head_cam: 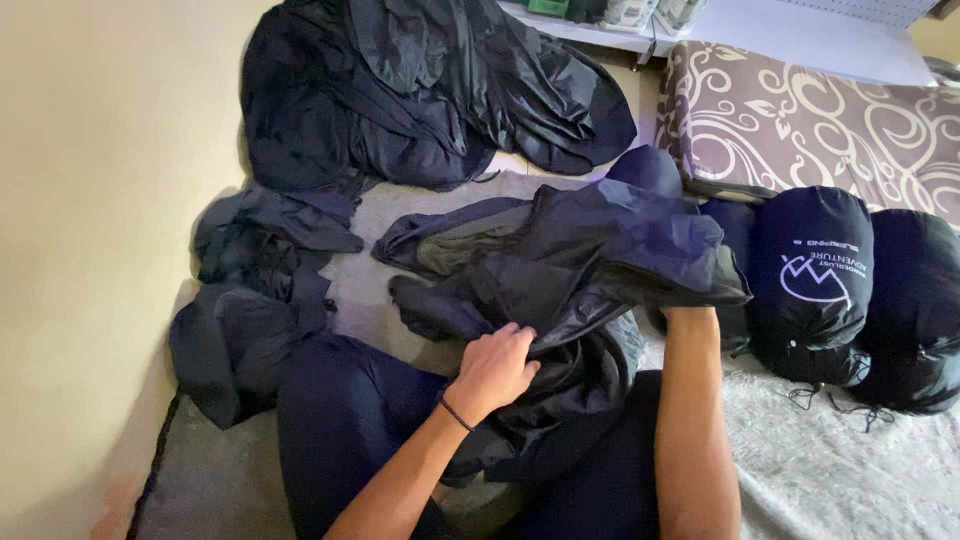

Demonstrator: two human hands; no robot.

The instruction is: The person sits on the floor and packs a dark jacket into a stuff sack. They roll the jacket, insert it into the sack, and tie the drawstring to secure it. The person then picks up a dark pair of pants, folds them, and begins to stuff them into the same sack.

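Note:
A dark navy sleeping bag point(590, 250) lies bunched across my lap and the grey rug point(830, 470). My left hand point(492, 372), with a thin black band at the wrist, grips a fold of its fabric near my knee. My right hand is hidden under the bag's right side; only the forearm point(690, 420) shows, reaching into the fabric. My legs in dark trousers point(350, 420) are beneath the bag.
A large heap of dark sleeping bags point(420, 90) lies at the back, and smaller dark sacks point(250, 300) at the left by the beige floor. Packed black stuff sacks point(812, 280) stand at the right in front of a patterned mattress point(820, 130).

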